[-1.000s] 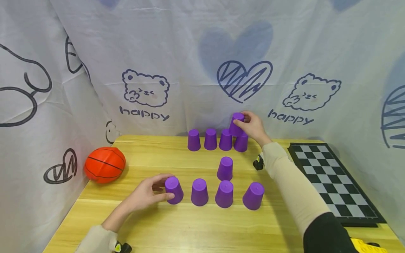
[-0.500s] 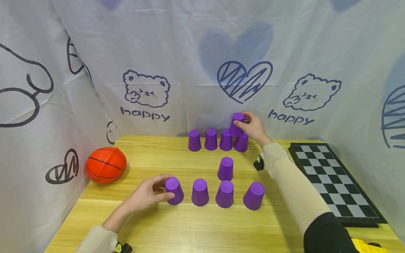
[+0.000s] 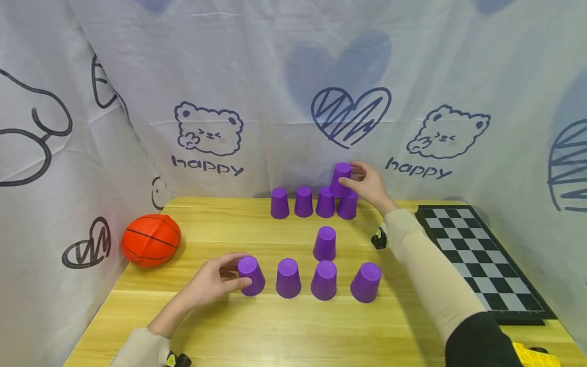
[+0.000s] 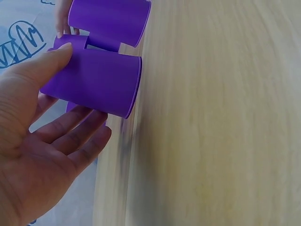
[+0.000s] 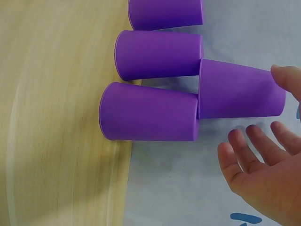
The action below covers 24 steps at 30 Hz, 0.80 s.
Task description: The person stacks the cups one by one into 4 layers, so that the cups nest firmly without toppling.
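All the cups are purple and upside down. At the front left, my left hand [image 3: 213, 278] grips a cup [image 3: 251, 276] on the table, thumb on its near side and fingers behind. In the left wrist view that cup [image 4: 96, 80] sits between thumb and fingers. At the back, my right hand [image 3: 369, 186] holds an upper cup [image 3: 340, 179] near its top. This upper cup bridges the two rightmost back-row cups, the inner one [image 3: 325, 204] and the end one [image 3: 347, 206]. The right wrist view shows the upper cup's rim [image 5: 201, 89] against both their bases.
Two more back-row cups stand to the left, one of them a leftmost cup [image 3: 279, 204]. A single cup [image 3: 324, 243] stands mid-table, behind a front-row cup [image 3: 323, 280]. A red ball [image 3: 151, 240] lies at left, a chessboard [image 3: 481, 260] at right. A printed curtain [image 3: 275, 76] hangs behind.
Both hands keep their places on their cups. The head view has shifted very slightly; no cup has visibly moved on the table.
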Available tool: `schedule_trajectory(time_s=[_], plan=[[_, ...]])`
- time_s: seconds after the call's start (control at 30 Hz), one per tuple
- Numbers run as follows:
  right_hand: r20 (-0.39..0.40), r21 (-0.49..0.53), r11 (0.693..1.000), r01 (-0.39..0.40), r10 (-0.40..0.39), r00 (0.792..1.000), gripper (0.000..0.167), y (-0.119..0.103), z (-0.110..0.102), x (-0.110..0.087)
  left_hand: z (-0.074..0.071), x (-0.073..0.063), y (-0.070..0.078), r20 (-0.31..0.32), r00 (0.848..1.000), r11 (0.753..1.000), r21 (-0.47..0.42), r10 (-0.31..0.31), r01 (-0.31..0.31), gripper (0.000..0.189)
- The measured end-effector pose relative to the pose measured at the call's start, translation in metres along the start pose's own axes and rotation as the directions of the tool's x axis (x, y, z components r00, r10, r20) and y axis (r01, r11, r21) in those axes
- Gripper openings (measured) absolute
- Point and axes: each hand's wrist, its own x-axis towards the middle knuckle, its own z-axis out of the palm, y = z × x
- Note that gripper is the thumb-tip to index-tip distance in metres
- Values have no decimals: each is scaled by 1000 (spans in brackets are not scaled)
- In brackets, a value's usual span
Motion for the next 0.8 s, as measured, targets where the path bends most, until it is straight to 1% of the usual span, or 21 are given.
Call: schedule_trajectory(time_s=[0.13, 0.27, 0.4, 0.53, 0.7, 0.8], plan=[[-12, -20, 1000, -14, 14, 1000, 74, 2, -8, -8, 1, 3, 2, -11, 1000, 1000, 12, -25, 26, 61], [-31, -44, 999, -17, 16, 999, 73, 1, -18, -19, 1, 7, 4, -32, 999, 999, 18, -26, 26, 62], [-40, -67, 998, -10, 7, 999, 74, -1, -28, -32, -2, 15, 5, -63, 998, 999, 28, -16, 18, 57], [-31, -90, 996, -4, 1, 1000, 74, -2, -35, -48, -4, 23, 6, -106, 994, 1000, 31, 2, 1, 53], [-5, -105, 994, 41, -42, 999, 69, -1, -40, -70, -7, 35, 8, -149, 989, 999, 29, 28, -24, 50], [10, -110, 991, 69, -68, 998, 66, -1, -42, -84, -8, 43, 9, -162, 986, 999, 35, 42, -37, 50]])
